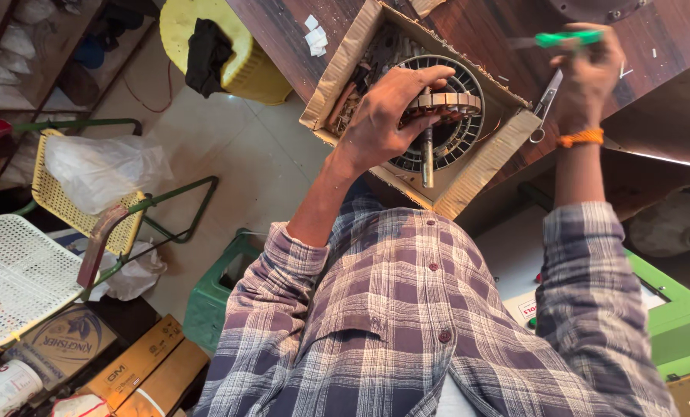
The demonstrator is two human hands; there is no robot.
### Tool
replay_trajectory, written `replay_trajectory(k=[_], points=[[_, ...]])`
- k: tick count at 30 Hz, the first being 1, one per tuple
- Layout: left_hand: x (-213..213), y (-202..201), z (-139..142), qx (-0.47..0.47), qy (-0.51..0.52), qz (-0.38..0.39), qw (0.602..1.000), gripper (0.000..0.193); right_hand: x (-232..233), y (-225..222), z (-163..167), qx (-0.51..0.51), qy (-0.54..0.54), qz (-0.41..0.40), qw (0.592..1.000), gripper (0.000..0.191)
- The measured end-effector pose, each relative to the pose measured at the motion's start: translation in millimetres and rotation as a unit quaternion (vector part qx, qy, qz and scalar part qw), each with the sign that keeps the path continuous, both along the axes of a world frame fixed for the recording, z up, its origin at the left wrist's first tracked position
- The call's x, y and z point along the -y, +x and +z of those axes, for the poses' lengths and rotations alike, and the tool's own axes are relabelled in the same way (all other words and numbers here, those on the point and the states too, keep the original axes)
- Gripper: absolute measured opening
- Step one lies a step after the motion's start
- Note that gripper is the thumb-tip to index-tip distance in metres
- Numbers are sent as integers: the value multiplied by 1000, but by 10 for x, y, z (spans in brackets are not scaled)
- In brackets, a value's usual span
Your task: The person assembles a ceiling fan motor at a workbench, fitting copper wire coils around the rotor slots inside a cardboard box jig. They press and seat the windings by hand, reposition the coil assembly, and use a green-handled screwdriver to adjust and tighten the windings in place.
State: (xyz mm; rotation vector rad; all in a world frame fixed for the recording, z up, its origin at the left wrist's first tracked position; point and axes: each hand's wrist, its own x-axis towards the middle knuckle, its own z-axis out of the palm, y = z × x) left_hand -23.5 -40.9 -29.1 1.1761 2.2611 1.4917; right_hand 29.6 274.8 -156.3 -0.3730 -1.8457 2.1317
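My left hand (387, 116) grips a round ceiling-fan stator (453, 116) with copper windings and a steel shaft (427, 158) pointing toward me. The stator sits in a shallow cardboard tray (488, 158) on a dark wooden bench (507, 35). Dark scraps fill the tray's far left part. My right hand (588, 73), with an orange thread on the wrist, is raised to the right of the tray. It holds a green-handled tool (569, 37), and a pair of metal scissors or pliers (545, 104) hangs below the fingers.
A yellow stool (237, 62) with a black cloth stands on the tiled floor to the left. Mesh chairs (20, 270), a plastic bag (101, 170), a green crate (210, 297) and cardboard boxes (140, 363) lie lower left. A green machine (677, 316) is at the right.
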Motion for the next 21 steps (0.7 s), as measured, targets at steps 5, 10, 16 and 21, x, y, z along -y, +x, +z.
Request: replay_trajectory(k=[5,10,16,21], points=[[16,-31,25,78,19,-45,996,64,57,397,77,-32,-402,-167,900,33],[2,-48,7,84,-1,-26,996,62,456,748,594,7,-318,-93,944,44],[-18,-116,2,80,-8,-26,996,58,1090,798,1310,-11,-144,-106,984,79],[-26,-142,2,78,-3,-23,997,57,1130,722,1336,-47,-29,-96,994,77]])
